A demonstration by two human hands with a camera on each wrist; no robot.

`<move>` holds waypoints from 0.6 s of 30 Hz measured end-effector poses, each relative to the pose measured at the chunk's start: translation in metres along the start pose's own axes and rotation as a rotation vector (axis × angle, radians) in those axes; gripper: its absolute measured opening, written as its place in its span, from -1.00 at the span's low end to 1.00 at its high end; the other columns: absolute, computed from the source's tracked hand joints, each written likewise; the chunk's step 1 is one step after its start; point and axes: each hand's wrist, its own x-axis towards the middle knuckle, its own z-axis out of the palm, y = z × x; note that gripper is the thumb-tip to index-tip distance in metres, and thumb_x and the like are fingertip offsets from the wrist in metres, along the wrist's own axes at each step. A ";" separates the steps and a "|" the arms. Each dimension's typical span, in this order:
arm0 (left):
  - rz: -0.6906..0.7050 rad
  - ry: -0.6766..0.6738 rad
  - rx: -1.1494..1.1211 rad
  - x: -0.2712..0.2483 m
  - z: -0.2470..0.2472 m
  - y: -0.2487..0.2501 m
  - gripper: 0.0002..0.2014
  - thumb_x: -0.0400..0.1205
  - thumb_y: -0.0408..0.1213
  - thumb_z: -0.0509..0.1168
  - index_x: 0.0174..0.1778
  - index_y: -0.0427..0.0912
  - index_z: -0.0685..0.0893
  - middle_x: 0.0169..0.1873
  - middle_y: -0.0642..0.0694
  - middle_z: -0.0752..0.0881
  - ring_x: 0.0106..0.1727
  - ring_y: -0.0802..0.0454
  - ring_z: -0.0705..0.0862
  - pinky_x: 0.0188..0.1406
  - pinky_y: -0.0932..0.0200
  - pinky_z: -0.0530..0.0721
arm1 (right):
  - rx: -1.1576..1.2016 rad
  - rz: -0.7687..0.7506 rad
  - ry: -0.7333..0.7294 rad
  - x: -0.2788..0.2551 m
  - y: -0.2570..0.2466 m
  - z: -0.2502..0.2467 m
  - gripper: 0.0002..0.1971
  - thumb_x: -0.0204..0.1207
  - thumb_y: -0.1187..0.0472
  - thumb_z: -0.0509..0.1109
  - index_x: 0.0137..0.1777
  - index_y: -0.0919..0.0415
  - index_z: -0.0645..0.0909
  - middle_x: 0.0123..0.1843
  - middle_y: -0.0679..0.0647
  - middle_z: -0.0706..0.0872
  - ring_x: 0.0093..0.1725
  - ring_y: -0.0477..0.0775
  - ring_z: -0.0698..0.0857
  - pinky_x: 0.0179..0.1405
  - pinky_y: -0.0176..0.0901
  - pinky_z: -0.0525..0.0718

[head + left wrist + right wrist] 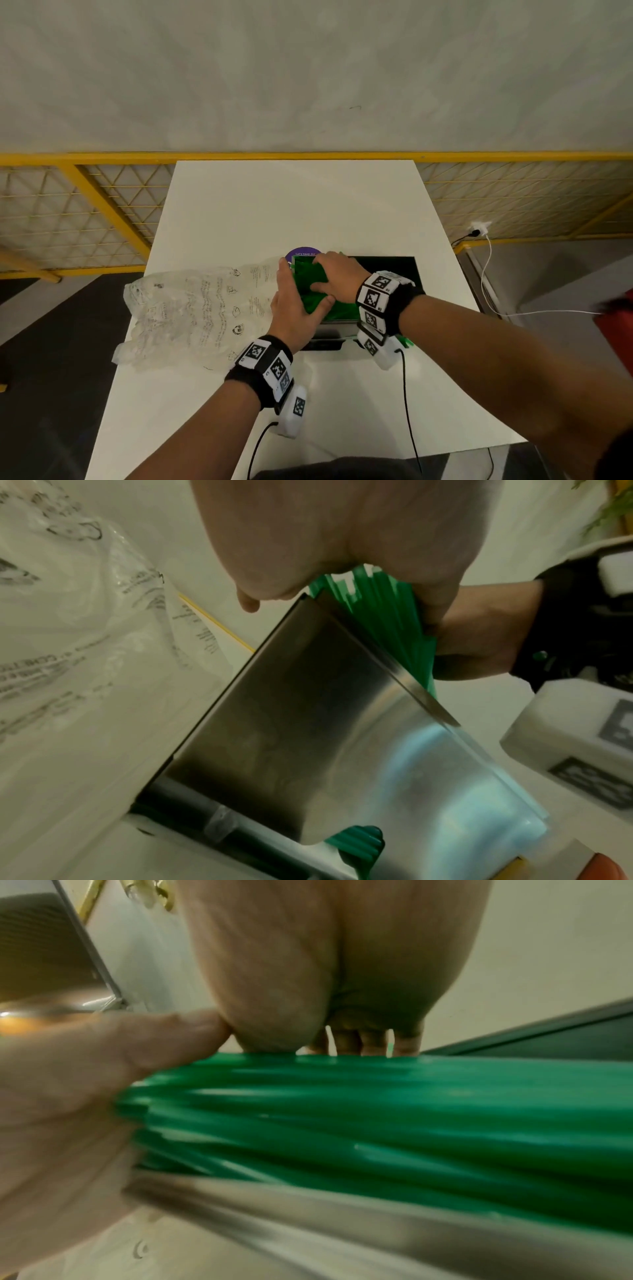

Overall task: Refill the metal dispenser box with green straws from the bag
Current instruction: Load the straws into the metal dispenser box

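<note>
on the white table (239,212) nearest the person sits the metal dispenser box (308,723), a few green straws poking out of its low front slot. above its open top both hands meet on a bundle of green straws (377,1110): the left hand (294,308) lies flat against the bundle's left end, fingers straight, and the right hand (337,274) curls over it, thumb underneath. left of the box lies the crumpled clear bag (191,308), and behind the hands a purple round sticker (303,254).
</note>
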 end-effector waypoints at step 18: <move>0.045 0.049 -0.043 0.003 0.001 0.003 -0.06 0.53 -0.14 0.42 0.64 -0.13 -0.11 0.52 -0.03 0.27 0.39 0.28 0.29 0.41 0.21 0.33 | 0.355 -0.055 0.156 -0.008 -0.002 -0.016 -0.77 0.67 0.19 0.18 0.22 0.30 0.34 -0.15 0.27 0.65 -0.24 0.24 0.63 -0.21 0.07 0.60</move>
